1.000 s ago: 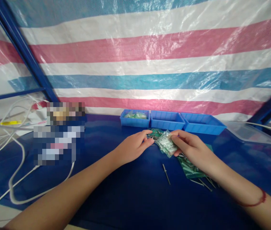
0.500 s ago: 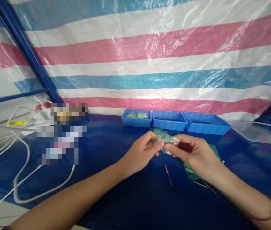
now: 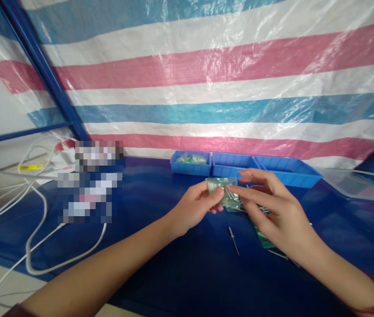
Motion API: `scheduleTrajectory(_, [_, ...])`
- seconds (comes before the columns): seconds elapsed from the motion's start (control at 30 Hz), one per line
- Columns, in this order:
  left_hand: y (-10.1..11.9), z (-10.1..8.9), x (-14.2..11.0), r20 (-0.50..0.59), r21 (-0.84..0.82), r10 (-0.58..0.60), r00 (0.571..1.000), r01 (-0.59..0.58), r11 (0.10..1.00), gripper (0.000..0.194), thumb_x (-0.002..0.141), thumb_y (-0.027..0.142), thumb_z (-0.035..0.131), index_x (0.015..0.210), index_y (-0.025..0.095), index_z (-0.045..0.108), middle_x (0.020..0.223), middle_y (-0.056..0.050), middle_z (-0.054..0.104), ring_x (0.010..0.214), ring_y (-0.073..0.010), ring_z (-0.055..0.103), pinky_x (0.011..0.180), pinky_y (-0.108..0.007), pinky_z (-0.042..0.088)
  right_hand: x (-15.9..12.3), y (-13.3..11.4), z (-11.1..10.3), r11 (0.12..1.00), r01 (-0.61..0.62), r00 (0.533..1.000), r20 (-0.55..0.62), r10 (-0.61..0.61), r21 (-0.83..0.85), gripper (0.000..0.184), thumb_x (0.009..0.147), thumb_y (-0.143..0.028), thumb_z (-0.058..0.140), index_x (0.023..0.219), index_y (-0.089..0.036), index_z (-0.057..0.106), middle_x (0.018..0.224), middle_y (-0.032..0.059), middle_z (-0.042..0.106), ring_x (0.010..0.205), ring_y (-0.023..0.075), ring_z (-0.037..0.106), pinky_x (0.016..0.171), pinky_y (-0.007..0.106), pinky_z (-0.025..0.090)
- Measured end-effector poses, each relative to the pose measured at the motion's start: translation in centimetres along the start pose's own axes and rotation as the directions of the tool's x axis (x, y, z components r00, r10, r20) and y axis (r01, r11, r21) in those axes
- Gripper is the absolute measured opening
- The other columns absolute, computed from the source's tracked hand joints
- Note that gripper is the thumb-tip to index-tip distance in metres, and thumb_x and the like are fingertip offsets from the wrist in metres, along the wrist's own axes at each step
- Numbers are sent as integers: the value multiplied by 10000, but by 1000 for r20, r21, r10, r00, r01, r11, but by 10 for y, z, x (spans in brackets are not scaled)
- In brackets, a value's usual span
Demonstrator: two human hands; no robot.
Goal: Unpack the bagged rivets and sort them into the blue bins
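Observation:
A small clear plastic bag (image 3: 228, 200) with a greenish tint and small pale and metallic pieces inside is pinched by my left hand (image 3: 197, 204), thumb on its front face. My right hand (image 3: 274, 207) is beside the bag's right edge, its fingers spread and the index fingertip at the bag's front. Below the bag, a pop rivet (image 3: 234, 241) lies on the blue table. Partly hidden under my right hand are a green bag (image 3: 264, 238) and some thin metal rods (image 3: 278, 254).
Three blue bins stand along the back: the left bin (image 3: 191, 169) contains small greenish bags, beside the middle bin (image 3: 228, 170) and right bin (image 3: 302, 178). A clear plastic container (image 3: 348, 185) is at the right. White cables (image 3: 43, 220) and a blurred-out patch occupy the left.
My right hand has loosened from the bag and spread its fingers. The bag, crumpled between both hands before, now shows its face flat in my left hand. The view has shifted slightly.

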State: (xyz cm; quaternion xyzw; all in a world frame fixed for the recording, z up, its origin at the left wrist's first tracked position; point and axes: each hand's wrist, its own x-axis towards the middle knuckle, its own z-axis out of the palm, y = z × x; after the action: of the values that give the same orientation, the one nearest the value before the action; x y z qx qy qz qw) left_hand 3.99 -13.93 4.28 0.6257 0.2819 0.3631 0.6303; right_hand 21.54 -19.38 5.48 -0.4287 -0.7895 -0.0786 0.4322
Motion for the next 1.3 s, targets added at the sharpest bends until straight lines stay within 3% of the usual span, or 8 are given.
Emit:
scheduleTrajectory(0.17, [-3, -5, 3, -12, 126, 112, 994, -109, 986, 297, 811, 443, 582, 786, 152, 532, 675, 15, 541, 644, -103, 531, 610, -225, 397, 0, -7, 7, 963, -194, 976, 137, 170, 188, 214, 876, -247, 539, 1065, -248, 638, 991, 48, 677, 854, 180, 647, 743, 311, 533])
scheduleTrajectory(0.37, [-1, -4, -4, -145, 366, 59, 988, -2, 931, 362, 864, 471, 487, 1067, 177, 548, 869, -26, 603, 651, -110, 569, 599, -229, 430, 18, 5, 11, 957, -266, 962, -32, 271, 113, 138, 842, -307, 573, 895, -230, 674, 868, 42, 705, 724, 180, 647, 665, 320, 528])
scheduleTrajectory(0.5, [-1, -8, -7, -151, 607, 185, 971, -57, 793, 277, 885, 394, 465, 1027, 200, 601, 871, -21, 643, 655, -122, 578, 627, -239, 434, 59, 28, 20, 955, -298, 953, -64, 297, -3, 190, 830, -331, 557, 903, -215, 689, 860, 56, 718, 716, 200, 653, 667, 359, 527])
scheduleTrajectory(0.7, [-6, -13, -5, -55, 745, 245, 968, -124, 656, 211, 873, 264, 464, 984, 199, 631, 811, -12, 685, 640, -141, 601, 613, -242, 437, 112, 61, 71, 943, -309, 945, 73, 319, -125, 299, 862, -266, 459, 1020, -123, 670, 899, 112, 714, 774, 207, 652, 716, 338, 494])
scheduleTrajectory(0.87, [-6, -17, -3, -42, 807, 284, 958, -135, 575, 205, 865, 231, 468, 980, 205, 636, 865, -10, 701, 719, -158, 626, 690, -257, 460, 127, 69, 104, 957, -232, 941, 211, 266, -173, 243, 809, -317, 534, 725, -162, 702, 777, 99, 707, 849, 251, 627, 795, 378, 446])
scheduleTrajectory(1.07, [-4, -35, 6, -91, 880, 315, 945, -72, 470, 229, 826, 161, 469, 985, 185, 632, 908, -26, 682, 804, -176, 612, 805, -301, 469, 121, 70, 69, 952, -192, 932, 258, 254, -240, 320, 835, -245, 408, 668, -176, 671, 659, 73, 664, 678, 201, 604, 652, 340, 448])
scheduleTrajectory(1.17, [-8, -41, 11, -54, 918, 348, 936, -90, 386, 227, 841, 198, 482, 999, 175, 644, 1006, -56, 651, 953, -211, 577, 908, -348, 437, 94, 70, 49, 959, -141, 874, 425, 237, -245, 274, 799, -212, 427, 689, -190, 676, 601, 38, 657, 544, 167, 588, 549, 306, 443])
scheduleTrajectory(1.3, [-15, -41, 13, 46, 936, 294, 955, -144, 321, 343, 892, 306, 461, 1201, 204, 569, 1293, -83, 527, 1211, -241, 451, 1032, -393, 358, 59, 72, 43, 977, -81, 805, 565, 181, -198, 271, 733, -187, 532, 952, -189, 692, 873, 44, 731, 743, 191, 669, 676, 298, 508])
